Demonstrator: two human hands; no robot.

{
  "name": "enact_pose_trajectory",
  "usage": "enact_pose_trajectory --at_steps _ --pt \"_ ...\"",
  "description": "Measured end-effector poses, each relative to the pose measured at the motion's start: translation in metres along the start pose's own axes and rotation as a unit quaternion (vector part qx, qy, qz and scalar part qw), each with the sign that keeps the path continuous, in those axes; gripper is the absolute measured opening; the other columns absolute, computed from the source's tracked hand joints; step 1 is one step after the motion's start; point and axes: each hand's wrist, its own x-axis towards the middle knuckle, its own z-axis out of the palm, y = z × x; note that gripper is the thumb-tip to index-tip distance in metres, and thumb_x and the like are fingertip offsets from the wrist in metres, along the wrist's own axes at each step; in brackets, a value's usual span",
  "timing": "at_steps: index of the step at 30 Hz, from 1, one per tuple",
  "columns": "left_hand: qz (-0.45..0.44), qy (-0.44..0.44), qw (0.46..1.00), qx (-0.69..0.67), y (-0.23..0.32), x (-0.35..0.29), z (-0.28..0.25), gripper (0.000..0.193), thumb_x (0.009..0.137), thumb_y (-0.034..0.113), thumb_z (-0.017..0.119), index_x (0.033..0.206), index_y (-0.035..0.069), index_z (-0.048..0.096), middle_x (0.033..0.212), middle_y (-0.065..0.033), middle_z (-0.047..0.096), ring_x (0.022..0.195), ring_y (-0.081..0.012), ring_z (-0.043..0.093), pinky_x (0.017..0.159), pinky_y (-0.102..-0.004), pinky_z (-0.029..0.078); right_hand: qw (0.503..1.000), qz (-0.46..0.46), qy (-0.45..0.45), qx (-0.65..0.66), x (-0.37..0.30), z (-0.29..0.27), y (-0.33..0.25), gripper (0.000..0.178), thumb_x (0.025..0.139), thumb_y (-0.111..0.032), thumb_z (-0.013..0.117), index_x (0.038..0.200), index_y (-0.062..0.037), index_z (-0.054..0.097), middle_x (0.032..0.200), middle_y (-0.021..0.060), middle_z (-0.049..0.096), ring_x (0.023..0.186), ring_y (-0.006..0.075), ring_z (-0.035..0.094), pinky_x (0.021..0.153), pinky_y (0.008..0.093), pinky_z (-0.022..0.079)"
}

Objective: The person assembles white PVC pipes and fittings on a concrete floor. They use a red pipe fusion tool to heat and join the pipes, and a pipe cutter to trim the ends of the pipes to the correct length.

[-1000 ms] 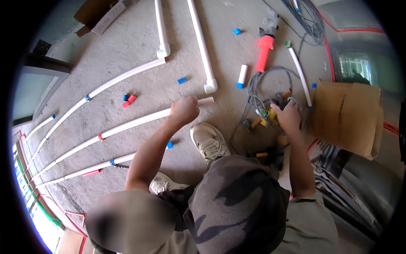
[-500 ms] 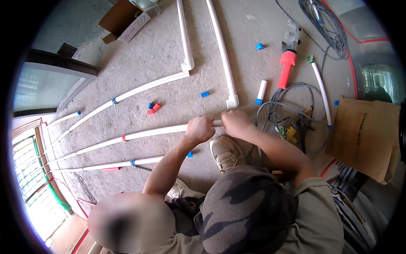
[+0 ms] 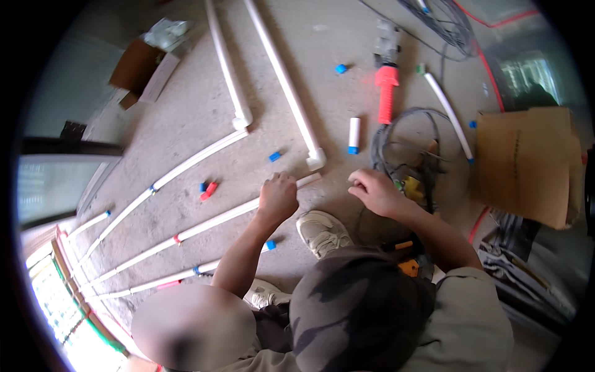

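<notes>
My left hand [image 3: 277, 197] is closed around a white plastic pipe [image 3: 223, 215] near its free end, and the tip sticks out to the right of my fist. Just beyond that tip lies a white elbow fitting [image 3: 316, 159] on the end of another white pipe [image 3: 279, 74], apart from the held one. My right hand [image 3: 376, 191] hovers to the right of the pipe end, touching nothing. Its fingers are loosely curled, with a small gap to the thumb and nothing seen between them.
A red-handled pipe welding tool [image 3: 387, 93] and coiled cable [image 3: 378, 146] lie right. A short white pipe piece [image 3: 354, 133], blue fitting [image 3: 275, 156] and red fitting [image 3: 209, 191] are scattered about. A cardboard box [image 3: 527, 167] stands far right. A camouflage cap [image 3: 359, 310] fills the lower middle.
My right hand has let go of the pipe end and moved right, away from it. The left hand keeps its grip. The whole view has shifted and turned.
</notes>
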Motion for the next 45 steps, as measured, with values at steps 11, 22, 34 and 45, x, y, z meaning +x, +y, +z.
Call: enact_pose_trajectory --at_steps 11,22,34,45 --pt "-0.261 0.182 0.936 -0.15 -0.129 -0.054 -0.033 0.028 0.096 0.026 0.059 0.089 0.001 0.07 0.088 -0.0276 0.07 0.084 -0.0461 0.07 0.076 -0.0534 0.055 0.99 0.071 0.06 0.105 0.087 0.029 -0.064 0.011 0.096 -0.007 0.068 0.103 0.0013 0.067 0.08 0.0095 0.071 0.068 0.0156 0.068 0.061 0.0314 0.051" --pt "-0.347 0.283 0.869 -0.21 -0.194 -0.125 -0.013 0.021 0.089 0.018 0.071 0.099 -0.001 0.068 0.105 -0.0216 0.067 0.097 -0.0435 0.067 0.085 -0.0494 0.053 0.938 0.186 0.049 -0.289 0.123 0.065 0.003 0.055 0.092 -0.028 0.075 0.125 0.0069 0.047 0.12 0.033 0.063 0.112 0.0478 0.063 0.094 0.0521 0.052" --pt "-0.259 0.287 0.891 -0.237 -0.143 -0.035 -0.029 0.018 0.087 0.015 0.074 0.092 -0.002 0.068 0.091 -0.0197 0.069 0.085 -0.0375 0.066 0.079 -0.0448 0.051 0.966 0.08 0.186 -0.161 0.125 0.041 0.025 0.036 0.079 -0.004 0.065 0.112 0.0063 0.054 0.116 0.0331 0.056 0.113 0.0502 0.054 0.097 0.0546 0.047" --pt "-0.153 0.271 0.909 -0.276 -0.086 0.012 -0.033 0.018 0.09 0.014 0.073 0.097 -0.001 0.067 0.093 -0.0156 0.067 0.08 -0.0296 0.065 0.075 -0.0398 0.052 0.906 0.191 0.294 -0.236 -0.014 -0.05 0.095 0.028 0.087 -0.014 0.073 0.109 -0.0053 0.059 0.11 0.0199 0.064 0.104 0.0426 0.064 0.088 0.0501 0.052"
